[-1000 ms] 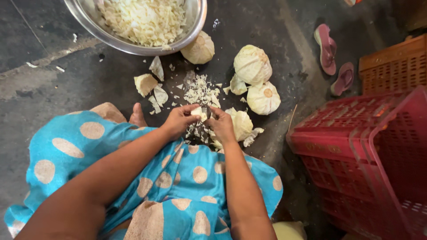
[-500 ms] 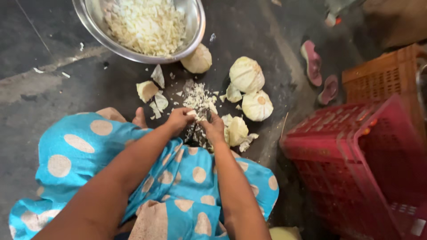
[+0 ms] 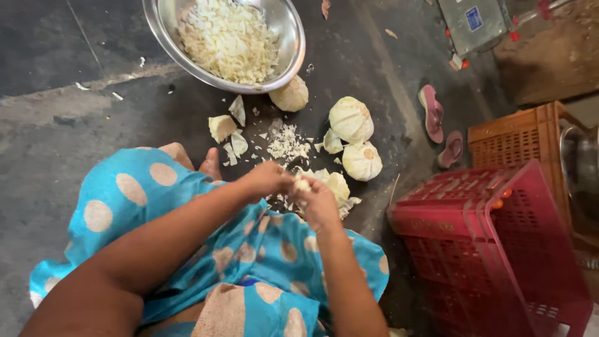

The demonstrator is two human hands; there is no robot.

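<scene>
My left hand (image 3: 267, 180) and my right hand (image 3: 319, 205) meet low over the dark floor, both closed on a small pale piece of cabbage (image 3: 302, 185). Just beyond them lies a heap of chopped cabbage bits (image 3: 287, 142). A cut cabbage chunk (image 3: 337, 186) sits right beside my right hand. A steel bowl (image 3: 292, 34) full of chopped cabbage stands at the top. Two whole cabbages (image 3: 350, 120) (image 3: 362, 161) lie to the right of the heap. My blue dotted garment (image 3: 150, 200) covers my knees.
A red plastic crate (image 3: 493, 243) stands on the right, an orange crate (image 3: 515, 137) behind it. A pair of pink sandals (image 3: 433, 112) lies near the crates. A cabbage half (image 3: 291, 95) rests against the bowl. Loose leaf pieces (image 3: 222, 127) lie left of the heap.
My hands stay together on the cabbage piece, working over the same spot. The view has shifted so the bowl and crates sit a little differently in frame.
</scene>
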